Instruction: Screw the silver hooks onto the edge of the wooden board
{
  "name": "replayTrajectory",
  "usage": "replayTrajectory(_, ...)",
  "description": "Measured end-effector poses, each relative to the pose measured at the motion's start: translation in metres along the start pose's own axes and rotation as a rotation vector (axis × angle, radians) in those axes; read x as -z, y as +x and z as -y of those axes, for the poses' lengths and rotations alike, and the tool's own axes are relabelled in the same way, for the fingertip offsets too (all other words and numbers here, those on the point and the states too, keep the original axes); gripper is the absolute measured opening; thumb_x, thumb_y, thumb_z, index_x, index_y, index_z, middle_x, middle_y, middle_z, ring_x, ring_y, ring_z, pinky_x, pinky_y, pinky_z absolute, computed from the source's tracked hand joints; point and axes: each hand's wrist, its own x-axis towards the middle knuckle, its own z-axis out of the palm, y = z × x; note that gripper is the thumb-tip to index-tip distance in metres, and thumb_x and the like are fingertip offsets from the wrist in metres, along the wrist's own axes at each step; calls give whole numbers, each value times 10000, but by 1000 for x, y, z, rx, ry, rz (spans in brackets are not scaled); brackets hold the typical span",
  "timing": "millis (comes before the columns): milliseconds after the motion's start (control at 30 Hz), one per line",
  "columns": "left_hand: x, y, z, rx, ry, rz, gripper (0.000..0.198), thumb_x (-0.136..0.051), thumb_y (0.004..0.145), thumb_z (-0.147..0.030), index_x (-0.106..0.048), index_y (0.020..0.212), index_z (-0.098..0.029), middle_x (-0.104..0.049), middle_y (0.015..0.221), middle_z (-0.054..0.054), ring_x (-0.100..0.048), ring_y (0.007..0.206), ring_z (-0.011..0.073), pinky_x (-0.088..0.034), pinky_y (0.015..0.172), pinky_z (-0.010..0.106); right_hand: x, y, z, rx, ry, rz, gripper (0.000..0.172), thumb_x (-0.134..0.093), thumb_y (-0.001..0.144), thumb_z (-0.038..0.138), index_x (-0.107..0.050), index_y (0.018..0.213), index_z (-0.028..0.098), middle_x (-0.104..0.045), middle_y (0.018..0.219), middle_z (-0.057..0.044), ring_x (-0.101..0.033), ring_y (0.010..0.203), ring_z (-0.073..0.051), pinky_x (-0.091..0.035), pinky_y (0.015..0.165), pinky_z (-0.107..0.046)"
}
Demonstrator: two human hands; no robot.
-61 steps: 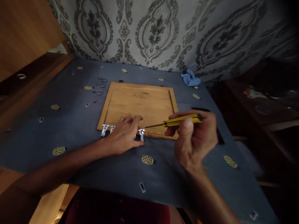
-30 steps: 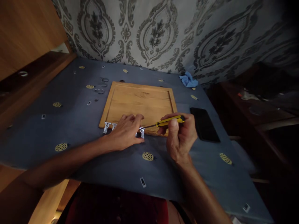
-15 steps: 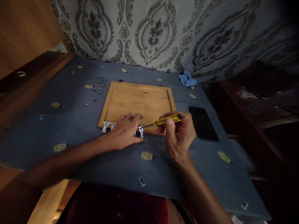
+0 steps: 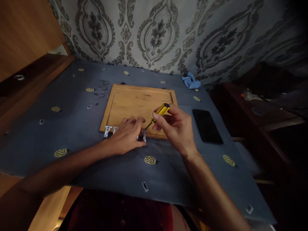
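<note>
A wooden panel [image 4: 134, 102] lies flat on a blue cloth-covered table [image 4: 72, 128]. Metal brackets [image 4: 107, 131] sit along its near edge. My left hand [image 4: 126, 136] lies curled over a bracket at that edge and presses it down; a bright bracket end [image 4: 144, 137] shows at its fingertips. My right hand [image 4: 176, 128] grips a yellow-and-black screwdriver [image 4: 160, 112], held steeply, its tip down at the bracket beside my left fingers.
A black phone [image 4: 207, 125] lies right of the panel. A blue rag [image 4: 191, 81] sits by the patterned wall. Small rings and metal parts [image 4: 99, 93] are scattered left of the panel. Wooden furniture rises at left; a dark shelf stands at right.
My right hand has moved left and tilted the screwdriver from nearly level to steep, its tip staying at the bracket. My left hand has stayed on the bracket.
</note>
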Motion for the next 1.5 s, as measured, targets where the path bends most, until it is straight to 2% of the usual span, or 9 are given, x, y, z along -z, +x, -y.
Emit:
replayTrajectory(200, -1, 0, 0, -5, 3, -4, 656, -819, 779, -335, -423, 1269, -154, -669, 1141, 125, -586, 1165, 336, -425, 969, 459, -4, -4, -3, -10, 80, -66, 394, -793, 813, 517, -541, 800, 214, -580, 694, 59, -585, 459, -83, -489, 423, -210)
replayTrajectory(333, -2, -1, 2, -22, -13, -23, 639, -813, 783, -325, -421, 1261, -161, -658, 1187, 132, -581, 1184, 335, -424, 972, 460, 1, -9, -1, -17, 92, -14, 384, -732, 866, 526, -625, 1067, 216, -653, 838, 23, -619, 506, -88, -549, 499, -241)
replayTrajectory(400, -1, -1, 2, -18, -17, -13, 635, -812, 786, -321, -421, 1260, -161, -660, 1184, 131, -578, 1189, 336, -425, 973, 462, 2, -12, -1, -10, 97, 4, 360, -709, 896, 491, -655, 1112, 209, -658, 819, 16, -624, 522, -91, -559, 516, -245)
replayTrajectory(533, -1, -1, 1, -15, -20, -9, 623, -812, 785, -314, -430, 1250, -155, -667, 1163, 126, -577, 1193, 337, -425, 977, 462, -1, -13, -3, 3, 150, -35, 266, -782, 848, 440, -689, 930, 204, -651, 734, 29, -595, 476, -85, -528, 447, -220)
replayTrajectory(667, 0, 0, -1, -1, -19, -1, 606, -816, 776, -316, -447, 1230, -157, -660, 1187, 129, -581, 1191, 334, -425, 984, 459, -9, -13, -6, 12, 170, -98, 301, -820, 808, 439, -625, 795, 210, -652, 717, 40, -582, 450, -73, -514, 419, -199)
replayTrajectory(833, 1, -1, -2, 12, -15, 5, 619, -812, 786, -316, -439, 1255, -162, -656, 1201, 120, -567, 1210, 335, -418, 993, 457, -16, -14, -9, 12, 143, -238, 375, -847, 774, 431, -537, 766, 220, -606, 663, 71, -537, 379, -60, -417, 330, -175)
replayTrajectory(1000, 1, -1, -1, 10, -21, 8, 592, -801, 796, -312, -439, 1243, -171, -669, 1165, 105, -579, 1179, 320, -424, 980, 445, -12, -14, -9, 86, 77, -367, 355, -793, 829, 444, -514, 784, 228, -650, 722, 48, -534, 374, -64, -410, 328, -193)
replayTrajectory(1500, 1, 0, -1, 7, -14, 12, 612, -802, 791, -313, -442, 1258, -150, -674, 1144, 122, -579, 1180, 332, -422, 973, 456, -14, -16, -13, 27, 82, -287, 367, -792, 818, 447, -500, 754, 233, -602, 699, 51, -539, 381, -62, -416, 328, -197)
